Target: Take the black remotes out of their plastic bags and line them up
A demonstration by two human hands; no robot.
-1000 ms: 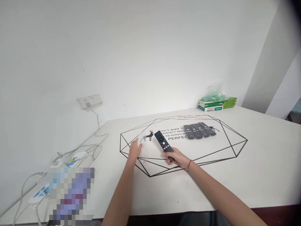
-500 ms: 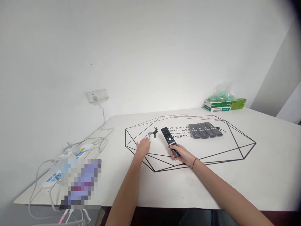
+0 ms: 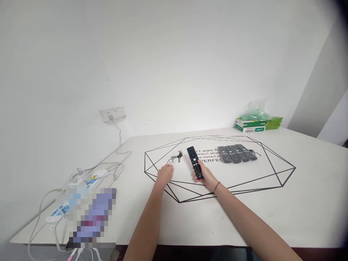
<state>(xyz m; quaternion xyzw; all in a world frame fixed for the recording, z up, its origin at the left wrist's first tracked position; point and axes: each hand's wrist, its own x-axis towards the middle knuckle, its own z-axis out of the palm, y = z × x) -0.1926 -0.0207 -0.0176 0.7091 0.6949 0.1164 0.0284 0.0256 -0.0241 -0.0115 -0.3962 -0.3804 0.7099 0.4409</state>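
Note:
My right hand [image 3: 206,177] grips the lower half of a black remote control [image 3: 194,159], its button side up and its far end tilted to the left. The thumb lies along the remote's right edge, and fingertips show at its left edge. To the left, my left hand [image 3: 165,174] is low over the table beside the printed deer, fingers curled. A faint pale, pinkish thing shows at its fingertips, too small to name. Several more black remotes in clear plastic sleeves [image 3: 236,154] lie side by side to the right of my right hand.
A white table [image 3: 244,214] with printed black lines and lettering stands against the wall. Green and white boxes [image 3: 250,123] with a plastic bag [image 3: 255,108] on top are at the back right. Power strips [image 3: 58,212], cables and a blurred purple object [image 3: 98,214] lie at left.
My right hand has shifted a little left with the remote, and its thumb has moved from the buttons to the edge. My left hand's fingers have curled in. The view has tipped slightly upward.

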